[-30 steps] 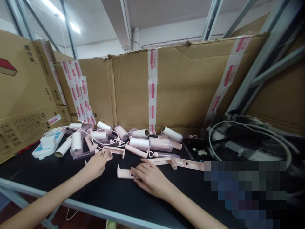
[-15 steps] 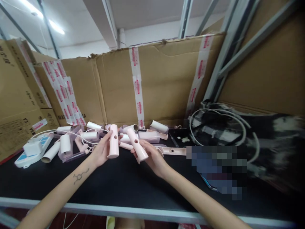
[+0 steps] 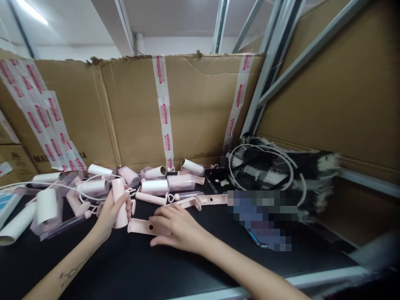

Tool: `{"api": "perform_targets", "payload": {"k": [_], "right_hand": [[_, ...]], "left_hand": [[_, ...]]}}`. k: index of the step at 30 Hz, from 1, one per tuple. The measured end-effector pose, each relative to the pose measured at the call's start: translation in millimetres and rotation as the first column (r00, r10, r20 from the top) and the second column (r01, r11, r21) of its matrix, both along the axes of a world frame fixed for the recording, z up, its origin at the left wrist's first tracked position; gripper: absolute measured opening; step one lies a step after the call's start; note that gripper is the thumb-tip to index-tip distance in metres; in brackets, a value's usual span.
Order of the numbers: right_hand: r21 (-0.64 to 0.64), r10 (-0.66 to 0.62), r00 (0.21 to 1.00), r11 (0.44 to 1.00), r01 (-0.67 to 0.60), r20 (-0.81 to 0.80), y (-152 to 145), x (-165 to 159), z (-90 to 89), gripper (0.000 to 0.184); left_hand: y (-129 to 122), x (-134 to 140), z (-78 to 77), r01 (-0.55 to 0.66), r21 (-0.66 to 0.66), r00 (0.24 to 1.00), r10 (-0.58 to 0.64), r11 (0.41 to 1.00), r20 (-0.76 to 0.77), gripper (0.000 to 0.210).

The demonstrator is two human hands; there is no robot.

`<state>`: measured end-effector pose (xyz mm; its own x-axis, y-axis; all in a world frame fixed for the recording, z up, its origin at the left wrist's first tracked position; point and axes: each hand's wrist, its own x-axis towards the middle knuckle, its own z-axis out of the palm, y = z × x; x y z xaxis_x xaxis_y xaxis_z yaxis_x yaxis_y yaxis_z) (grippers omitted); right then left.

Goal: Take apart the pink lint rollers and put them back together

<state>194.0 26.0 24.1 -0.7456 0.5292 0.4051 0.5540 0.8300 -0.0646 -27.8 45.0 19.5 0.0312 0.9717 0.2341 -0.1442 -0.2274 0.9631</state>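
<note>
Evidently one shell (image 3: 118,190) was raised, left hand (image 3: 107,214) closed round it; second shell (image 3: 138,226) lay under half-curled right hand (image 3: 178,227), hold unclear; further shells (image 3: 219,199) lay unlifted.

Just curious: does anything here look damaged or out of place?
The cardboard panel has a ragged top edge, as if torn. White scraps lie on the black surface, like litter. The pink piece in the left hand shows no obvious damage.

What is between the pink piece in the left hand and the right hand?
The head view shows a pink shell with a round hole there; the right hand covers one end, the other is near the pink piece in the left hand.
</note>
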Motion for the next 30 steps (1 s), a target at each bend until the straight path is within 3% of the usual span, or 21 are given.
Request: {"api": "perform_targets", "payload": {"k": [3,5,8,12,15,21,23,24,26,28,30], "right_hand": [[0.004,-0.237,0.969,0.971,0.238,-0.072,21.0,19.4,13.3,0.03],[-0.024,-0.465,0.885,0.885,0.465,0.0,40.1,35.2,22.4,0.027],[-0.1,-0.508,0.851,0.848,0.521,0.131,69.1,51.7,27.5,0.022],[-0.259,-0.312,0.914,0.889,0.377,0.259,92.7,55.1,22.7,0.015],[-0.304,-0.202,0.944,0.911,0.279,0.261,96.1,52.3,19.1,0.017],[-0.238,-0.234,0.966,0.937,0.254,0.11,85.5,56.7,25.1,0.019],[-0.256,-0.265,0.96,0.938,0.235,-0.089,75.7,55.4,31.2,0.023],[-0.295,-0.26,0.934,0.938,0.184,-0.246,69.2,52.1,33.7,0.026],[-0.391,-0.211,0.784,0.919,-0.045,-0.584,54.1,40.0,35.5,0.032],[-0.457,-0.175,0.624,0.828,-0.325,-0.761,38.5,22.6,31.9,0.03],[-0.502,-0.176,0.576,0.722,-0.476,-0.798,26.0,5.3,24.2,0.025]], "left_hand": [[1.2,3.6,-12.4,0.117,-0.031,0.993,-0.116,0.993,0.038,0.03],[2.8,5.1,-19.6,0.197,-0.032,0.976,-0.193,0.98,0.102,0.027],[2.7,7.0,-21.5,0.286,-0.019,0.939,-0.277,0.958,0.205,0.024],[-5.7,10.7,-10.0,0.335,-0.066,0.905,-0.301,0.94,0.299,0.018],[-11.5,12.7,-5.4,0.38,-0.144,0.882,-0.311,0.914,0.354,0.018],[-8.6,15.3,-18.7,0.435,-0.225,0.867,-0.338,0.872,0.367,0.036],[-8.3,17.6,-21.9,0.438,-0.207,0.857,-0.336,0.875,0.39,0.038],[-8.9,19.0,-22.5,0.433,-0.201,0.857,-0.333,0.879,0.394,0.038],[-11.0,22.0,-22.1,0.403,-0.202,0.869,-0.303,0.893,0.392,0.038],[-13.6,24.4,-21.2,0.353,-0.246,0.891,-0.245,0.903,0.381,0.04],[-15.6,25.4,-20.8,0.327,-0.308,0.909,-0.208,0.893,0.361,0.044]]}}
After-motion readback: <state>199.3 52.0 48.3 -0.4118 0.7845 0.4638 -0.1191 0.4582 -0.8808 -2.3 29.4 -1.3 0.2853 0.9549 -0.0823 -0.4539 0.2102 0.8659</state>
